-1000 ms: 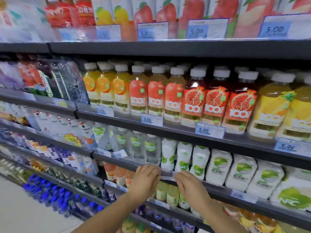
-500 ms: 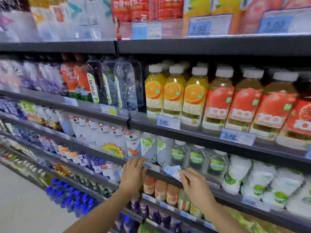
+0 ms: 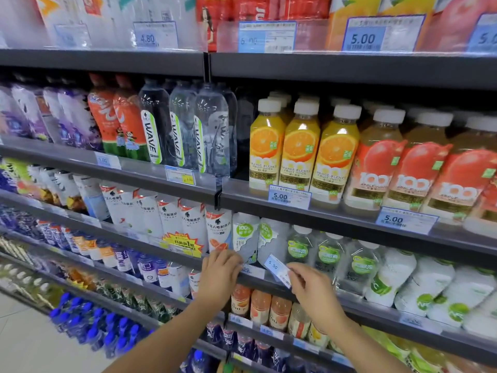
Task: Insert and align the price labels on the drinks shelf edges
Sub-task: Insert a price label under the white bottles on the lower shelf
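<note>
The drinks shelving (image 3: 349, 68) is fully stocked, and most of its rails already carry seated labels. There are 5.00 tags (image 3: 289, 196) on the rail above the working shelf edge (image 3: 390, 317), and more on the rail below it. The job looks well along, with at least this one label left. Clear bottles (image 3: 298, 247) stand right behind the shelf edge and crowd the space over it. A yellow promo tag (image 3: 183, 244) hangs further left along it. The left hand (image 3: 219, 275) has its fingers curled over the shelf edge, just beside a seated label (image 3: 248, 270). The right hand (image 3: 314, 292) pinches the lower end of the loose price label (image 3: 275, 267), marked 5.50. The label is tilted, with its free end raised above the shelf edge, and is not yet inserted or levelled.
</note>
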{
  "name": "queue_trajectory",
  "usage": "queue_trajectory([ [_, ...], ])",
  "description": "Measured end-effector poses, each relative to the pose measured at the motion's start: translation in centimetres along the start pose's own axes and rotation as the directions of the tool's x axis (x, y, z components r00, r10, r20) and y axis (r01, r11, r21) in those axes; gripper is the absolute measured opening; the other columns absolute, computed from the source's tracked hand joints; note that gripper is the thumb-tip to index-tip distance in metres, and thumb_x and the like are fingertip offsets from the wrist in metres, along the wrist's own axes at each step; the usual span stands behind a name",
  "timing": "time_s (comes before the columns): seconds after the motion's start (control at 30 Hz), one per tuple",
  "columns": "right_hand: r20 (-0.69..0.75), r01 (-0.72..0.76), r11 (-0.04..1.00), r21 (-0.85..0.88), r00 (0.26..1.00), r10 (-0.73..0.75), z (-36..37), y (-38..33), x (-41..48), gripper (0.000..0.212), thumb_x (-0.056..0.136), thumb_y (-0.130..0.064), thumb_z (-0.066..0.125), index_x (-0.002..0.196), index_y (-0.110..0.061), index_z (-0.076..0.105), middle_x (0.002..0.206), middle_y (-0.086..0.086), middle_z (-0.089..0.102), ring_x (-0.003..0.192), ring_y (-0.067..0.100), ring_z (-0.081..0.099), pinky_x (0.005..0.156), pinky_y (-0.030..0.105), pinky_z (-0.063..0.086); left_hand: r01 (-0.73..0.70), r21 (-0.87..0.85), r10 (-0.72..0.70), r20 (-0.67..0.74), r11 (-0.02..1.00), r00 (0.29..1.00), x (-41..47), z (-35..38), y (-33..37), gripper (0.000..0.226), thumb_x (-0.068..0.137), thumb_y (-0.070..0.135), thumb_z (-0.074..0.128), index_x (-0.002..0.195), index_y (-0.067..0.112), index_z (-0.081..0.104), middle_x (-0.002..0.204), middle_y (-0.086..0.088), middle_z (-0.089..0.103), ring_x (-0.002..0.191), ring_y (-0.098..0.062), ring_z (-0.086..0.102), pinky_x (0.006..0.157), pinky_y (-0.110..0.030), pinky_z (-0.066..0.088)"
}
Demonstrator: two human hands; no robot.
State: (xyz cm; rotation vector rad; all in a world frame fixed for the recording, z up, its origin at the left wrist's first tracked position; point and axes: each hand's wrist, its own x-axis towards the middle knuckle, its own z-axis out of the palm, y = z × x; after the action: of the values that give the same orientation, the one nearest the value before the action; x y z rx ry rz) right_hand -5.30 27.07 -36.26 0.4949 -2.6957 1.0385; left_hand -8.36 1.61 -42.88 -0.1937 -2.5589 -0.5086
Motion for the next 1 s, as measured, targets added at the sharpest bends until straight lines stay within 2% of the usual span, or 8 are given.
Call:
queue_trajectory([
  [0.2,-0.041,0.018,1.0,-0.012,0.999,-0.018,0.5,-0.4,0.4,0.015,0.095,-0.017,0.058,0.105,-0.023,0.068,0.085,-0.015,0.062,0.075,-0.003,0.057,0.071,0.015,0.047,-0.128,0.012,0.129,-0.053,0.992,0.99,0.6,-1.0,0.1,0.012,0.088,0.016,0.072,0.089,0.027,0.069,0.101,0.013,0.066,0.1,-0.017,0.056,0.088,-0.034,0.036],
  [0.37,-0.056,0.017,0.998,0.059,0.998,-0.013,1.4,-0.9,1.1,0.01,0.095,-0.019,0.054,0.093,-0.028,0.059,0.092,-0.016,0.053,0.078,0.005,0.062,0.072,0.029,0.055,-0.03,-0.111,0.02,-0.088,0.993,0.996,-0.3,-2.0,0.4,0.018,0.1,0.025,0.039,0.099,0.025,0.058,0.098,0.009,0.06,0.094,-0.009,0.049,0.089,-0.031,0.041],
  [0.43,-0.056,0.015,0.996,0.092,0.998,-0.01,2.1,-1.2,1.4,0.011,0.095,-0.021,0.054,0.09,-0.03,0.057,0.093,-0.014,0.053,0.08,0.007,0.064,0.071,0.03,0.057,-0.098,-0.081,0.097,-0.023,0.992,0.995,-1.5,-1.8,-0.4,0.014,0.098,0.016,0.047,0.098,0.03,0.047,0.097,0.009,0.058,0.089,-0.006,0.046,0.083,-0.032,0.048],
  [0.5,-0.058,0.007,0.994,0.107,0.998,-0.001,2.9,-1.8,1.6,0.013,0.095,-0.02,0.055,0.088,-0.031,0.056,0.091,-0.013,0.054,0.079,0.008,0.065,0.068,0.029,0.058,-0.233,-0.004,0.231,0.154,0.972,0.961,-2.8,-1.2,-1.4,0.038,0.086,0.001,0.06,0.102,0.032,0.044,0.122,0.005,0.062,0.115,-0.015,0.056,0.101,-0.045,0.049],
  [0.57,-0.078,0.005,0.994,0.107,0.997,0.003,3.4,-2.2,1.8,0.015,0.094,-0.016,0.058,0.086,-0.028,0.058,0.087,-0.011,0.055,0.077,0.007,0.064,0.064,0.026,0.057,-0.315,0.053,0.292,0.256,0.948,0.922,-3.7,-0.7,-1.9,0.054,0.073,-0.004,0.068,0.11,0.029,0.047,0.15,0.004,0.048,0.141,-0.018,0.042,0.118,-0.044,0.031],
  [0.7,-0.126,-0.022,0.995,0.099,0.992,0.034,4.4,-2.3,2.3,0.014,0.091,-0.01,0.062,0.084,-0.022,0.061,0.082,-0.01,0.058,0.073,0.005,0.061,0.069,0.028,0.054,-0.343,0.094,0.304,0.287,0.935,0.908,-3.8,-0.8,-1.3,0.06,0.062,-0.003,0.076,0.109,0.027,0.053,0.155,0.003,0.042,0.145,-0.016,0.035,0.116,-0.039,0.018],
  [0.83,-0.081,-0.066,0.983,0.171,0.993,0.081,5.0,-2.2,2.7,0.017,0.092,-0.008,0.059,0.083,-0.022,0.059,0.082,-0.005,0.062,0.071,0.007,0.067,0.069,0.033,0.058,-0.355,0.105,0.317,0.272,0.929,0.909,-3.5,-0.7,-1.3,0.057,0.061,-0.001,0.077,0.105,0.025,0.054,0.153,0.003,0.045,0.143,-0.016,0.038,0.114,-0.039,0.022],
  [1.0,-0.01,-0.081,0.99,0.119,0.996,0.083,5.9,-2.1,3.3,0.019,0.093,-0.01,0.057,0.082,-0.026,0.058,0.083,-0.006,0.058,0.069,0.011,0.064,0.065,0.034,0.057,-0.351,0.052,0.331,0.235,0.935,0.914,-2.6,-1.3,-0.8,0.048,0.068,0.006,0.078,0.104,0.024,0.053,0.139,0.003,0.053,0.133,-0.019,0.045,0.104,-0.038,0.046],
])
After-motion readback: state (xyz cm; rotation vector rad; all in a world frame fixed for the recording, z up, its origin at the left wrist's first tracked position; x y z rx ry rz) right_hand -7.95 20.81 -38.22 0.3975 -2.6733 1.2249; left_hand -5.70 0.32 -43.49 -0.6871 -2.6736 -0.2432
